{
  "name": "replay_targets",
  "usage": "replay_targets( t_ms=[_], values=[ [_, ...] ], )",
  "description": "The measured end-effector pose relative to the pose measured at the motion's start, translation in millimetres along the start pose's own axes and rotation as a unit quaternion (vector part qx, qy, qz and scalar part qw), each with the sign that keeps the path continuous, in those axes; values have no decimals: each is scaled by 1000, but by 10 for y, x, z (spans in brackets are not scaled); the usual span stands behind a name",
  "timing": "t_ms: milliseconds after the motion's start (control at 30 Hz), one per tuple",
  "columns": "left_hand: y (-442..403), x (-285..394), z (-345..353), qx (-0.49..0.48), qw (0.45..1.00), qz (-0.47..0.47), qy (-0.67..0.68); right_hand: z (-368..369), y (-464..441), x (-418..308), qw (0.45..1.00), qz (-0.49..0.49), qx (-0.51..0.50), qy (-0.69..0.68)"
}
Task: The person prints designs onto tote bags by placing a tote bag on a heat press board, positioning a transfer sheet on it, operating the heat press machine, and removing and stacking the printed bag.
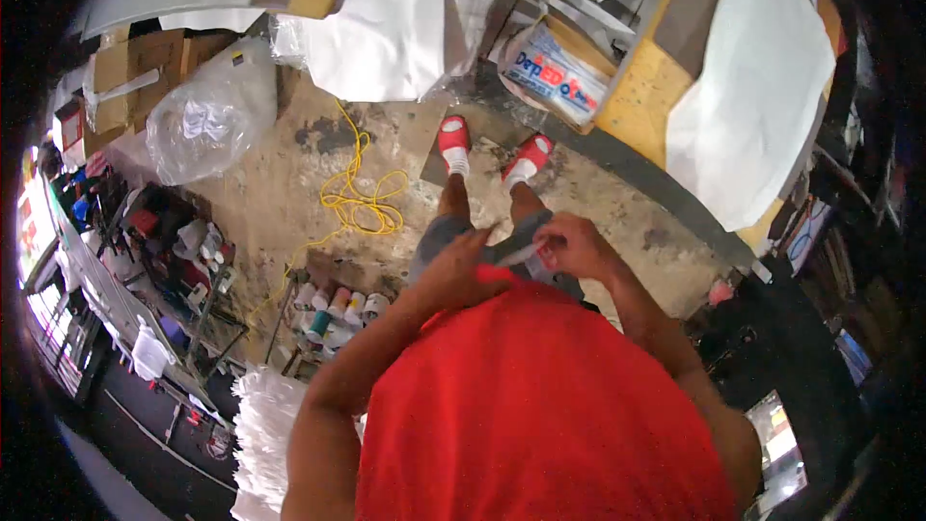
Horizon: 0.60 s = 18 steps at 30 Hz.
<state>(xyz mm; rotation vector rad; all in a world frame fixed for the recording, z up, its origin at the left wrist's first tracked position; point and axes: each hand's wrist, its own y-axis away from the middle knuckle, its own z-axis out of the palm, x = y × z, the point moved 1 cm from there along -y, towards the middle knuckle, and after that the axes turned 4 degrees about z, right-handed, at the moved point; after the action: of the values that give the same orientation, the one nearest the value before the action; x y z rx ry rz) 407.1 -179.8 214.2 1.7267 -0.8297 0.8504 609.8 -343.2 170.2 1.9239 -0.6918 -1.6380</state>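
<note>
Both hands are in front of the red shirt [540, 405], at waist height above the grey shorts. My left hand [458, 268] is bent over near the shirt's hem, its fingers partly hidden and blurred; what it may hold cannot be made out. My right hand [569, 243] has its fingers curled in a pinch on a small whitish, translucent piece [522, 255], which stretches toward my left hand. Whether the left fingers touch this piece is unclear.
A yellow cord [362, 212] lies coiled on the concrete floor. Several cones of thread [340, 303] stand at the lower left. White sheets [381, 29] hang ahead, beside a plastic bag [217, 121] and cardboard box [125, 87]. A yellow-edged table [641, 101] with white material stands right.
</note>
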Motion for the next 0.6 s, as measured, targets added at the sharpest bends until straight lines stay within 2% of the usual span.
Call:
replay_targets(
  t_ms=[33,100,167,200,267,333,367,400,433,467,500,567,600],
  values=[
    [-68,131,92,-114,993,-12,38,-50,218,-28,1000,-6,18,23],
    [-228,296,216,-128,992,5,4,-226,569,-152,998,-14,46,43],
    [-336,526,245,-143,989,28,-32,-501,923,-337,989,149,6,-25],
    [-401,735,147,-115,993,36,-17,-707,1074,-432,989,146,21,-29],
    [-599,1107,10,-99,992,78,-16,-1133,1423,-504,977,193,-54,77],
    [-809,1424,-86,-48,997,54,-1,-1459,1741,-351,988,112,104,-21],
    [-981,1545,-123,-11,992,122,-19,-1652,1833,-304,977,71,193,-50],
    [-1162,1683,-142,28,982,185,-33,-1854,1862,-227,955,59,251,-145],
    [-1356,1870,-156,49,981,185,-39,-2117,1934,-517,920,6,271,-282],
    [-1565,2074,-155,75,979,181,-46,-2337,1896,-419,912,-26,372,-171],
    [-1802,2224,-131,97,975,195,-33,-2535,1892,-538,884,-46,428,-181],
    [-2271,2494,-75,130,969,210,-16,-2975,1720,-299,832,-125,510,-179],
    [-2465,2608,-70,140,968,210,-13,-3128,1597,-227,826,-133,517,-181]
  ],
)
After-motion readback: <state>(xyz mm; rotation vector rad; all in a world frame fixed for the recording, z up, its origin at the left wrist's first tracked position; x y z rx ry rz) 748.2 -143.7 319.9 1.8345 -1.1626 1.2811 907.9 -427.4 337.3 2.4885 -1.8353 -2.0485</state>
